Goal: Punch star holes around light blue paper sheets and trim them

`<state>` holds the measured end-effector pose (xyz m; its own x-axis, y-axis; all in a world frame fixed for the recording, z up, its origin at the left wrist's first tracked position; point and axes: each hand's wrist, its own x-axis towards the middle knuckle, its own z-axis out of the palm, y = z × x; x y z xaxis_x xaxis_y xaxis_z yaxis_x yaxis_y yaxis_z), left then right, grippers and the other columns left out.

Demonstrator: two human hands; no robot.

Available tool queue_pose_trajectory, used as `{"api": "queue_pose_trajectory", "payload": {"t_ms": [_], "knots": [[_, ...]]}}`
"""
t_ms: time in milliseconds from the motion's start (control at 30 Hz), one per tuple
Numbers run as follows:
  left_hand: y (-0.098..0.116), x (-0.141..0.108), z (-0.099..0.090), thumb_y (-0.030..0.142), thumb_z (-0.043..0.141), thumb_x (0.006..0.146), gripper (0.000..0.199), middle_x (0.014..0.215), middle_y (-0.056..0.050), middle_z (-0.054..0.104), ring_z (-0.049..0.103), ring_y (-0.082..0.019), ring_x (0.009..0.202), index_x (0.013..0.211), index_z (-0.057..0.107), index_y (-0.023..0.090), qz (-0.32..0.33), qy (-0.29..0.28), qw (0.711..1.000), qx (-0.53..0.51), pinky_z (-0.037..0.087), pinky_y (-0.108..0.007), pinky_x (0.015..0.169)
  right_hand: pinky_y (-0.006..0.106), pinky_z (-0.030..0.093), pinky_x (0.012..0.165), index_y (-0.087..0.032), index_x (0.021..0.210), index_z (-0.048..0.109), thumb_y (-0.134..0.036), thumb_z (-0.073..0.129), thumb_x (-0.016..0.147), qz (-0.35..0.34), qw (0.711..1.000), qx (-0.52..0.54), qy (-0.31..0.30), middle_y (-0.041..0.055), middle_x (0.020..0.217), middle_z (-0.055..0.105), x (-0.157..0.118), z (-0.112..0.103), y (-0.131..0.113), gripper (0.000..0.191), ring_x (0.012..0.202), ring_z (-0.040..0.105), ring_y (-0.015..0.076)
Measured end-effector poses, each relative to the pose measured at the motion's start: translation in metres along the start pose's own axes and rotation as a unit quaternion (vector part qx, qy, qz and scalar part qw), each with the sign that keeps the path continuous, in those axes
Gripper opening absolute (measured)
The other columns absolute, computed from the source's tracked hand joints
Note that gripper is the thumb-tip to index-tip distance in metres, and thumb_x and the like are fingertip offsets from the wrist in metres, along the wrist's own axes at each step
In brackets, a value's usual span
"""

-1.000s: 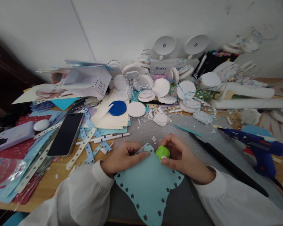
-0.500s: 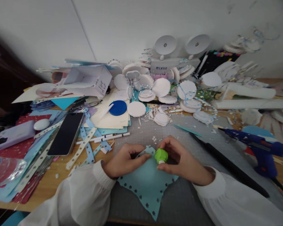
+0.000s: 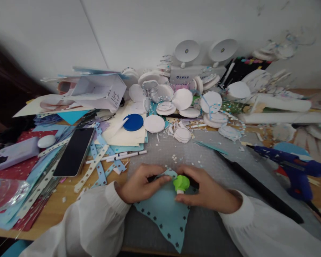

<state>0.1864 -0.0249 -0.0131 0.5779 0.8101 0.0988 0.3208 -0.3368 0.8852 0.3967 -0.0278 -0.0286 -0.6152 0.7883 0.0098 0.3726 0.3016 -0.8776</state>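
Note:
My right hand grips a small green craft punch with a white base, set at the upper right edge of a light blue sheet of paper. Flower-shaped holes run along the paper's lower edges. My left hand pinches the same sheet near its top corner, thumb on top and fingers behind. The grey cutting mat lies beneath. Small punched bits are scattered just beyond my hands.
On the right lie a black-handled tool and a blue glue gun. Punched strips, a phone and paper stacks crowd the left. White discs and a white box stand at the back.
My right hand and the green punch have shifted slightly down and left along the paper's right edge. The sheet's right side has turned or bent inward; my left hand has stayed nearly still.

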Motion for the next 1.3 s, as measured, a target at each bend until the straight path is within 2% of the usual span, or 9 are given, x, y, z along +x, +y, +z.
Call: {"api": "queue_pose_trajectory", "payload": {"t_ms": [100,200,333,500,633,833,933,1100,1300], "knots": [[0.001,-0.001,-0.001,0.024,0.048,0.09,0.034,0.054,0.006,0.033,0.034,-0.007,0.051,0.058,0.044,0.014,0.033,-0.024,0.999,0.005,0.027,-0.019,0.048,0.028,0.038,0.063,-0.017,0.08,0.056,-0.045,0.063,0.078,-0.075,0.99,-0.121,0.004,0.0032,0.076,0.056,-0.001,-0.001,0.0,0.029,0.071,0.053,0.0173],[0.0,-0.003,0.001,0.025,0.047,0.092,0.034,0.055,0.005,0.038,0.037,-0.008,0.052,0.059,0.046,0.014,0.065,-0.042,0.997,0.011,0.03,-0.02,0.051,0.027,0.032,0.055,-0.017,0.068,0.056,-0.048,0.063,0.075,-0.116,0.97,-0.214,-0.007,0.0023,0.066,0.055,-0.003,-0.001,0.001,0.031,0.061,0.051,0.0163],[-0.004,-0.004,0.005,0.024,0.047,0.092,0.031,0.056,0.003,0.043,0.04,-0.008,0.053,0.062,0.05,0.014,0.077,-0.072,0.994,0.004,0.032,-0.021,0.052,0.028,0.025,0.05,-0.019,0.056,0.052,-0.048,0.062,0.072,-0.145,0.963,-0.225,-0.021,-0.0006,0.054,0.051,-0.007,0.001,0.002,0.034,0.051,0.046,0.013],[-0.006,-0.002,0.007,0.024,0.05,0.09,0.034,0.055,0.006,0.035,0.035,-0.006,0.051,0.058,0.042,0.015,0.05,-0.08,0.995,-0.015,0.028,-0.019,0.05,0.026,0.025,0.05,-0.019,0.053,0.043,-0.048,0.056,0.077,-0.13,0.981,-0.133,-0.047,-0.0034,0.051,0.045,-0.007,0.006,0.002,0.04,0.049,0.041,0.0098],[-0.005,-0.002,0.007,0.024,0.049,0.09,0.035,0.055,0.006,0.035,0.036,-0.007,0.052,0.057,0.04,0.015,0.058,-0.077,0.995,-0.027,0.029,-0.019,0.051,0.024,0.027,0.05,-0.019,0.057,0.044,-0.047,0.056,0.076,-0.096,0.991,-0.086,-0.047,-0.0039,0.053,0.044,-0.006,0.007,0.0,0.036,0.049,0.042,0.0092],[-0.004,-0.002,0.005,0.026,0.046,0.092,0.032,0.058,0.002,0.047,0.043,-0.009,0.055,0.064,0.051,0.012,0.068,-0.063,0.996,-0.018,0.033,-0.02,0.054,0.024,0.023,0.049,-0.019,0.064,0.047,-0.049,0.068,0.065,-0.052,0.986,-0.157,0.019,-0.005,0.056,0.044,-0.006,0.001,-0.006,0.037,0.051,0.04,0.0097],[-0.003,-0.002,0.004,0.028,0.045,0.093,0.034,0.059,0.001,0.047,0.044,-0.009,0.055,0.064,0.051,0.012,0.072,-0.069,0.995,-0.015,0.034,-0.02,0.054,0.023,0.023,0.049,-0.019,0.063,0.046,-0.052,0.065,0.07,-0.044,0.987,-0.156,-0.014,-0.0053,0.055,0.043,-0.005,-0.003,-0.009,0.038,0.05,0.04,0.0091],[-0.004,-0.001,0.004,0.026,0.047,0.092,0.036,0.056,0.005,0.038,0.038,-0.008,0.053,0.058,0.043,0.014,0.046,-0.069,0.997,-0.011,0.03,-0.02,0.051,0.026,0.026,0.052,-0.018,0.074,0.052,-0.057,0.053,0.079,-0.052,0.978,-0.187,-0.079,-0.0006,0.063,0.055,-0.005,-0.005,-0.009,0.039,0.056,0.05,0.0133],[-0.003,0.0,0.004,0.025,0.047,0.091,0.032,0.057,0.005,0.041,0.039,-0.008,0.055,0.061,0.046,0.014,0.032,-0.075,0.996,-0.025,0.032,-0.02,0.053,0.027,0.027,0.054,-0.018,0.081,0.056,-0.05,0.055,0.079,-0.011,0.966,-0.239,-0.094,0.0017,0.065,0.061,-0.004,-0.006,-0.015,0.033,0.058,0.054,0.0159]]}}
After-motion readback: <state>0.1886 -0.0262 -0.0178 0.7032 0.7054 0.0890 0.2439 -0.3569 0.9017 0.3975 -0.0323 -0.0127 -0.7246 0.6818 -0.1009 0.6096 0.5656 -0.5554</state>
